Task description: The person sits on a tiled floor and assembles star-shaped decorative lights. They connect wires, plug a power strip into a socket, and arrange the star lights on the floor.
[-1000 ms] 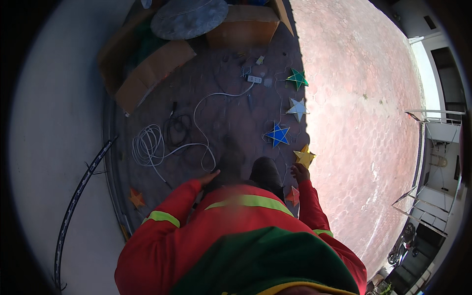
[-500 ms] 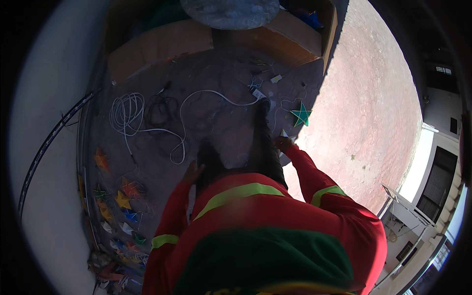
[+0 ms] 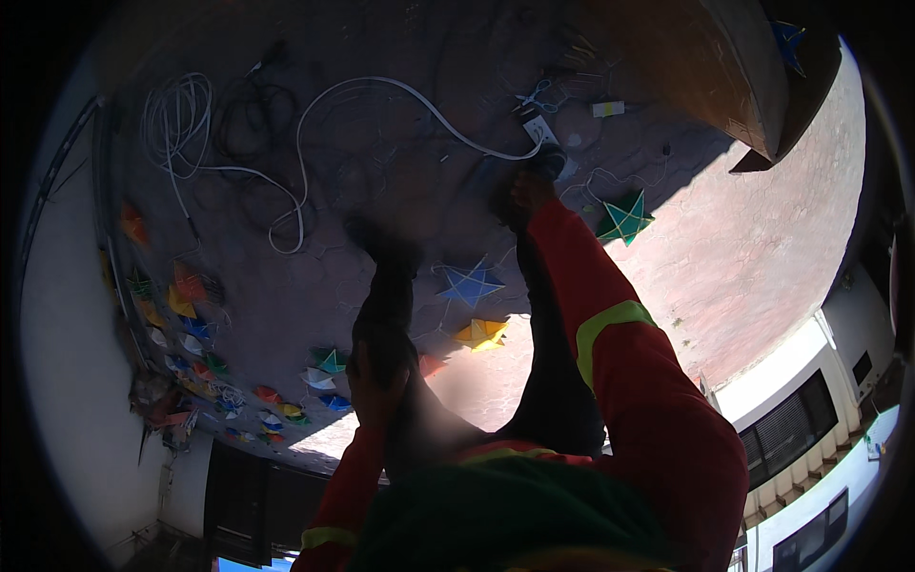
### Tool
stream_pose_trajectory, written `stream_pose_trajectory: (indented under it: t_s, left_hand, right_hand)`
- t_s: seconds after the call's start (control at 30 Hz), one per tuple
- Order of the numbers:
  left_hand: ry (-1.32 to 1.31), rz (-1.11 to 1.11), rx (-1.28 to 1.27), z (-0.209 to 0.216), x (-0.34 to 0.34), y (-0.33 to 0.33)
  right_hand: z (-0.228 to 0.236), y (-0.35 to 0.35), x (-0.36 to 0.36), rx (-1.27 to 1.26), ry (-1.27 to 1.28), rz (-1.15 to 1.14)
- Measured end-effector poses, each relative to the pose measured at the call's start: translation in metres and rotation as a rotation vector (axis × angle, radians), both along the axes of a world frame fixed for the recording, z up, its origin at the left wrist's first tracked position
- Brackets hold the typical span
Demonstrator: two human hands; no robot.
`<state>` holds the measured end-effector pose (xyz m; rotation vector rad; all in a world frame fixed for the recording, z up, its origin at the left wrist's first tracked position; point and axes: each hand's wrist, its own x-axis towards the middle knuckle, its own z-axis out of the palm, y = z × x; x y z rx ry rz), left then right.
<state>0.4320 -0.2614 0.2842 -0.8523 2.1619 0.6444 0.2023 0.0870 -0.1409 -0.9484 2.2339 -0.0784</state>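
My left hand rests on my left leg near the knee, its fingers laid over the dark trousers and holding nothing I can see. My right arm reaches down along my right leg. At its end, my right hand is in shadow by my right shoe, close to a white extension socket; its fingers are too dark to read. A long white cable runs from the socket to the left. A green star lantern lies right of that hand. Between my legs are a blue star lantern and a yellow star lantern.
A coil of white cable lies at the far left beside a black cord. Several coloured stars line the left wall. A cardboard box stands at the far right. Scissors with pale blue handles lie beyond the socket.
My right hand has moved from beside my right leg forward to near my shoe and the socket. My view has tilted, bringing more stars behind and between my legs into sight.
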Motion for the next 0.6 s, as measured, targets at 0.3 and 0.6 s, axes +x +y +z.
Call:
stream_pose_trajectory:
  t_s: [0.3,0.6]
  left_hand:
    - [-0.124,0.083,0.046,0.000,-0.032,0.006]
    - [0.047,0.066,0.106,-0.002,-0.034,0.003]
  right_hand:
    - [-0.084,-0.002,-0.011,-0.253,-0.017,-0.873]
    - [-0.016,0.011,0.027,-0.230,0.092,-0.957]
